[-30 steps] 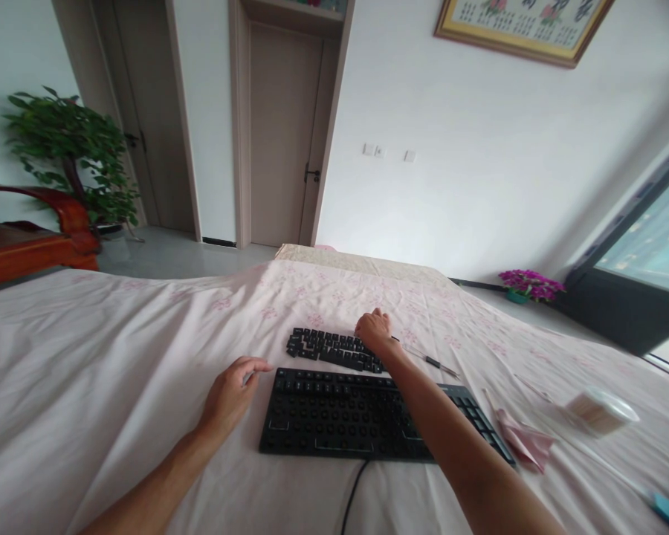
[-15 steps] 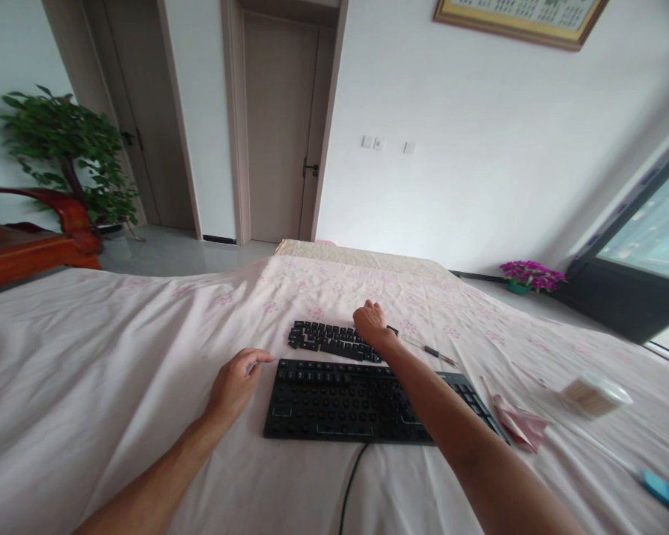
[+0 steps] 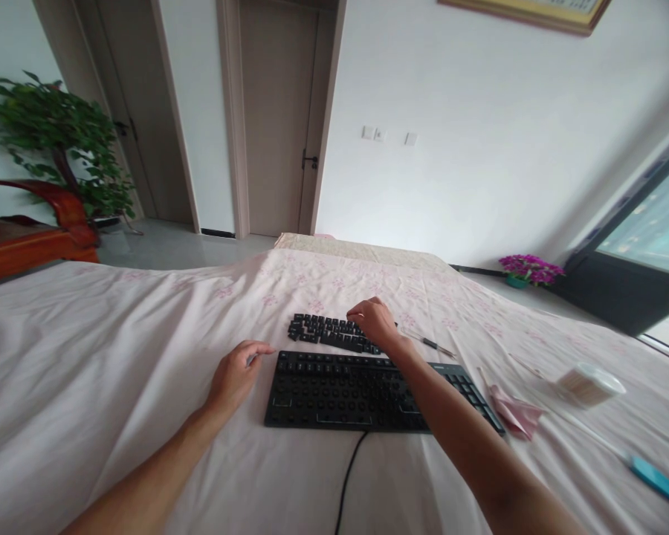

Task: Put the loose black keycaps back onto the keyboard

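A black keyboard [image 3: 323, 407] lies on the cloth with most of its main keycaps off, while caps remain along its top rows and on the right number block. Beyond its back edge, loose black keycaps [image 3: 317, 327] are laid out in rows. My right hand [image 3: 375, 321] hovers over the right part of those rows, fingertips pinched together and pointing left; whatever they hold, if anything, is too small to make out. Beside the keyboard's upper left corner rests my left hand [image 3: 237, 373], its index finger stretched toward that corner and nothing visible in it.
A thin tool with a dark handle [image 3: 430, 343] lies right of the keycaps. Further right are a pink cloth [image 3: 517, 412], a clear round tub of cotton swabs [image 3: 589, 386] and a blue-handled item [image 3: 661, 479]. The keyboard's cable [image 3: 346, 483] runs toward me.
My right hand has shifted slightly left over the keycap rows, and its fingers now point left. My left hand stays by the keyboard corner. The view has tilted a little.
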